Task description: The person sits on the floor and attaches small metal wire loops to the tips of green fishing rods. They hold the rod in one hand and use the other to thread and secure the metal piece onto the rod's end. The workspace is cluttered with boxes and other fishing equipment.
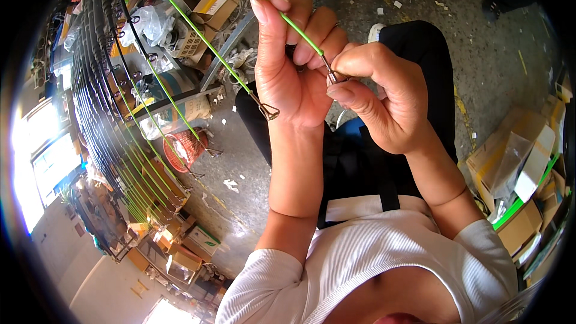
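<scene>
My left hand (288, 66) is raised in front of me and grips a thin green rod (282, 15) between thumb and fingers. My right hand (384, 93) pinches the small metal fitting (332, 75) at that rod's end, thumb and forefinger closed on it. A second green rod with a triangular metal guide (268, 111) at its tip runs just left of my left palm. Both hands touch at the fingertips, above my lap in dark trousers.
A rack of several black and green rods (114, 114) with metal guides fills the left. A red mesh basket (185, 146) stands on the concrete floor (252, 180). Cardboard boxes (522, 162) pile up at the right, more boxes and bags at top left.
</scene>
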A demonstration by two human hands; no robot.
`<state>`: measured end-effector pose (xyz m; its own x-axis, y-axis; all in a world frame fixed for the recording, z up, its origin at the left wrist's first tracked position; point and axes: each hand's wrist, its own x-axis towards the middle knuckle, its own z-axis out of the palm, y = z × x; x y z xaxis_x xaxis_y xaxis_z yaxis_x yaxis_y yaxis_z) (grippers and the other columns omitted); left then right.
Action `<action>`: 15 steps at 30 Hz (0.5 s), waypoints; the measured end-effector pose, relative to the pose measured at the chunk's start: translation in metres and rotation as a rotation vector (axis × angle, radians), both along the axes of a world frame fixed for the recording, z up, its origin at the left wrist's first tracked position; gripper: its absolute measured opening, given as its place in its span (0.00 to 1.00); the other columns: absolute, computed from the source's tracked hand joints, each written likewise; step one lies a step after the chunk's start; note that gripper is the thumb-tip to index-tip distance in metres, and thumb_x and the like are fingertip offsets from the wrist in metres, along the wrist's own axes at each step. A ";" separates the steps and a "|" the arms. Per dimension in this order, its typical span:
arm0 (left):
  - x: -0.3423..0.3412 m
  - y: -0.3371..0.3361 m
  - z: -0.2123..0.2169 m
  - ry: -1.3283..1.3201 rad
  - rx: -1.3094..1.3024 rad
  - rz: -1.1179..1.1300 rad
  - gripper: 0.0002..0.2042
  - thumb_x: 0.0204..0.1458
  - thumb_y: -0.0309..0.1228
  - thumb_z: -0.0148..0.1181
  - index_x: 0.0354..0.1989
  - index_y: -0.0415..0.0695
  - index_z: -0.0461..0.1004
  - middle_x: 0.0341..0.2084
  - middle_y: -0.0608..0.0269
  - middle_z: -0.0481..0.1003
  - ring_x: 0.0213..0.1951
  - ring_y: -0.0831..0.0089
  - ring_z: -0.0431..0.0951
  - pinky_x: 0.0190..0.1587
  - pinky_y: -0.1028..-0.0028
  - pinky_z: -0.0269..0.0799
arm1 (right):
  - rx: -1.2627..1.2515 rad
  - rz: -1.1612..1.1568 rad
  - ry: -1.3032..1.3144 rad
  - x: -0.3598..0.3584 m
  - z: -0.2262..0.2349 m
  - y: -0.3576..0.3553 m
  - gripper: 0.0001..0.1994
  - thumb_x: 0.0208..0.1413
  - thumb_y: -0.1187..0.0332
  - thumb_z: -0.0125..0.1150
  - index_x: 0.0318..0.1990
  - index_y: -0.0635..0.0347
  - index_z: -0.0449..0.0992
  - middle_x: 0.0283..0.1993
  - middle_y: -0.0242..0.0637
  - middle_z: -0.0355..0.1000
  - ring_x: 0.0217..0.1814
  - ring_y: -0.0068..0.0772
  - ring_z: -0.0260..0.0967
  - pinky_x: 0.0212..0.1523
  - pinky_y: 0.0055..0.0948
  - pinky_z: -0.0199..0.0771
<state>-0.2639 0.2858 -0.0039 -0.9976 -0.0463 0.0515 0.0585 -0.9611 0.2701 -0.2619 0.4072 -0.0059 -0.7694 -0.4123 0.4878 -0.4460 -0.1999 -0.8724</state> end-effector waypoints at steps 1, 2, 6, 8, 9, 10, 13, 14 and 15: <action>0.000 0.000 0.000 0.006 0.001 -0.003 0.12 0.60 0.42 0.47 0.34 0.48 0.71 0.18 0.75 0.54 0.19 0.84 0.50 0.21 0.82 0.49 | 0.019 -0.003 0.008 0.000 0.001 0.001 0.08 0.54 0.71 0.59 0.33 0.68 0.68 0.28 0.37 0.68 0.26 0.25 0.63 0.28 0.20 0.63; 0.000 0.000 0.000 0.017 -0.001 -0.008 0.12 0.60 0.41 0.46 0.34 0.47 0.71 0.19 0.75 0.55 0.19 0.84 0.50 0.21 0.82 0.49 | 0.038 -0.007 0.016 0.001 0.003 0.002 0.08 0.53 0.71 0.59 0.33 0.68 0.68 0.28 0.37 0.68 0.26 0.25 0.63 0.28 0.20 0.63; 0.001 -0.002 0.000 0.051 -0.042 0.016 0.11 0.60 0.38 0.47 0.34 0.45 0.70 0.19 0.74 0.56 0.19 0.83 0.51 0.22 0.81 0.49 | -0.017 -0.006 0.026 0.001 -0.001 -0.001 0.09 0.55 0.69 0.58 0.33 0.67 0.68 0.27 0.36 0.67 0.24 0.21 0.61 0.25 0.17 0.61; 0.002 -0.003 -0.001 0.055 -0.110 0.067 0.10 0.59 0.36 0.48 0.33 0.43 0.70 0.20 0.73 0.57 0.19 0.83 0.52 0.22 0.81 0.49 | -0.033 0.083 -0.175 0.005 0.009 0.002 0.10 0.56 0.68 0.57 0.32 0.67 0.67 0.26 0.34 0.66 0.23 0.19 0.60 0.24 0.16 0.60; 0.002 -0.003 -0.003 0.051 -0.160 0.101 0.09 0.59 0.35 0.49 0.32 0.42 0.69 0.20 0.72 0.57 0.19 0.82 0.53 0.22 0.81 0.49 | -0.041 0.129 -0.275 0.005 0.014 0.004 0.10 0.57 0.67 0.56 0.32 0.66 0.67 0.25 0.33 0.65 0.23 0.17 0.59 0.24 0.16 0.60; 0.003 -0.002 -0.005 0.048 -0.211 0.135 0.09 0.58 0.34 0.49 0.32 0.41 0.69 0.20 0.72 0.58 0.19 0.82 0.53 0.22 0.81 0.49 | 0.019 0.129 -0.326 0.003 0.015 0.005 0.10 0.59 0.67 0.53 0.30 0.66 0.66 0.23 0.30 0.62 0.22 0.16 0.58 0.23 0.16 0.59; 0.005 0.004 -0.002 0.007 -0.177 0.152 0.09 0.57 0.33 0.51 0.30 0.41 0.67 0.20 0.71 0.59 0.20 0.81 0.55 0.22 0.80 0.52 | -0.075 0.149 -0.363 -0.002 0.014 0.000 0.08 0.59 0.70 0.53 0.32 0.66 0.66 0.24 0.29 0.62 0.20 0.15 0.57 0.21 0.16 0.58; 0.006 0.004 -0.002 -0.004 -0.204 0.153 0.09 0.57 0.34 0.51 0.31 0.41 0.67 0.20 0.71 0.59 0.21 0.81 0.56 0.23 0.80 0.52 | -0.056 0.142 -0.373 -0.001 0.014 0.000 0.08 0.59 0.70 0.53 0.33 0.66 0.66 0.24 0.30 0.62 0.20 0.14 0.57 0.20 0.15 0.57; 0.006 0.002 -0.001 -0.014 -0.231 0.153 0.10 0.57 0.35 0.51 0.31 0.41 0.67 0.20 0.70 0.59 0.21 0.81 0.56 0.23 0.81 0.53 | -0.036 0.135 -0.383 0.000 0.014 -0.001 0.08 0.59 0.70 0.53 0.33 0.66 0.66 0.24 0.30 0.62 0.19 0.14 0.57 0.20 0.15 0.57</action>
